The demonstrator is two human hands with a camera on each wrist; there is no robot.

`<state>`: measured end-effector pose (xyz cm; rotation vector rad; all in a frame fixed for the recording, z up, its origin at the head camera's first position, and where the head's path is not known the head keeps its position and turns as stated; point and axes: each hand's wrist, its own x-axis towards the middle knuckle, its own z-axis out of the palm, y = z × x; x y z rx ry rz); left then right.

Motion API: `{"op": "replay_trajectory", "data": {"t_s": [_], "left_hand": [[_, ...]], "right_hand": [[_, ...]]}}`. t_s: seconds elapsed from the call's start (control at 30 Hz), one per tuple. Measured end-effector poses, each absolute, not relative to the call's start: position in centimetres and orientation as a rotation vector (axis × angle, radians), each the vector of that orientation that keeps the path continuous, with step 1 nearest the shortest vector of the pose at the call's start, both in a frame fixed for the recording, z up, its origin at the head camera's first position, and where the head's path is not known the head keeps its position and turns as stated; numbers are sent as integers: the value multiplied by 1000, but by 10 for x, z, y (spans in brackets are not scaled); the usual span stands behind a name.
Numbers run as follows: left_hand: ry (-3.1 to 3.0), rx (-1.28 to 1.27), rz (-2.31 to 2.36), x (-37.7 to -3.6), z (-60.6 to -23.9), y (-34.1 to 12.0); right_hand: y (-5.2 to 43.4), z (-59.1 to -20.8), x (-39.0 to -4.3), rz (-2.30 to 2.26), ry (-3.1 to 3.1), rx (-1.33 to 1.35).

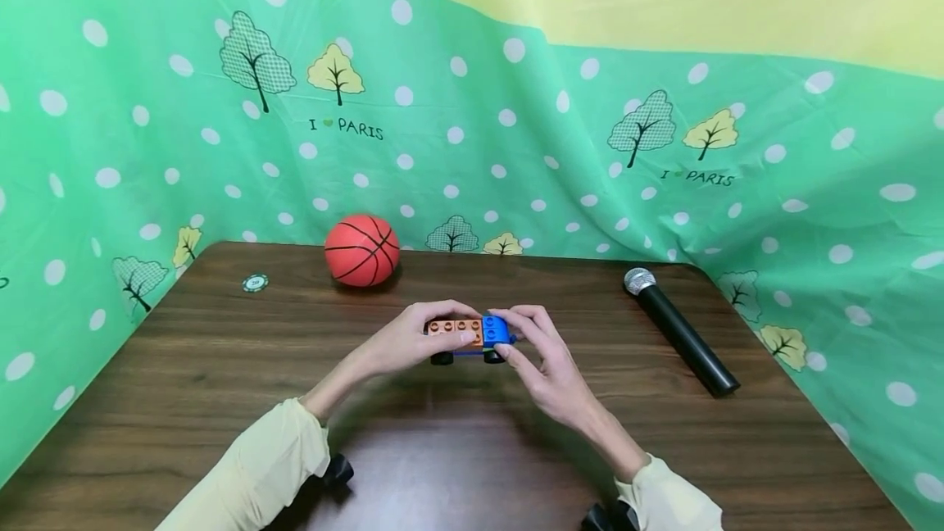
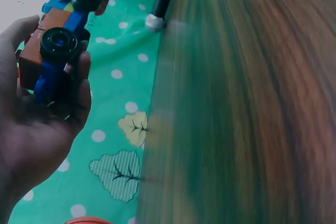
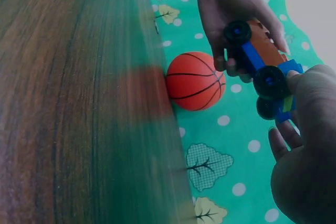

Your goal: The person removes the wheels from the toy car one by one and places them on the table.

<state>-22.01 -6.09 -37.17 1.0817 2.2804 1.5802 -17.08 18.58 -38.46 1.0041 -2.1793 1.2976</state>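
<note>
We hold a toy car [image 1: 469, 338] between both hands above the middle of the table [image 1: 221, 367]. It is built of bricks: an orange brick [image 1: 455, 329] on our left side, a blue brick [image 1: 496, 329] on our right, a blue chassis underneath and black wheels [image 2: 59, 44]. Our left hand [image 1: 413, 340] wraps its fingers round the orange end, thumb on the near side. Our right hand [image 1: 542, 363] pinches the blue end with thumb and fingertips. In the wrist views the car's underside faces the cameras, and the wheels hang free of the tabletop.

A red basketball [image 1: 362, 250] sits at the far edge of the table, beyond the car and a little left of it, well apart from our hands. A black microphone [image 1: 680, 330] with a silver head lies on the right of the table, angled with its head toward the far edge. A small round token [image 1: 255, 283] lies flat toward the far left corner. A green dotted cloth [image 1: 516, 146] printed with trees hangs behind and round the table. Our sleeves [image 1: 258, 474] are pale yellow.
</note>
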Motion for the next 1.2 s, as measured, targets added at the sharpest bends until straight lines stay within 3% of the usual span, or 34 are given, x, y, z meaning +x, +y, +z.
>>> {"op": "replay_trajectory", "data": {"t_s": [0.37, 0.63, 1.2], "left_hand": [[2123, 993, 1886, -211, -375, -51], [2048, 1001, 1903, -202, -377, -44], [1882, 1032, 1968, -195, -386, -33]], "right_hand": [[176, -390, -165, 1578, -2275, 560], [167, -391, -167, 1849, -2182, 597], [162, -393, -164, 1816, -2150, 514]]}}
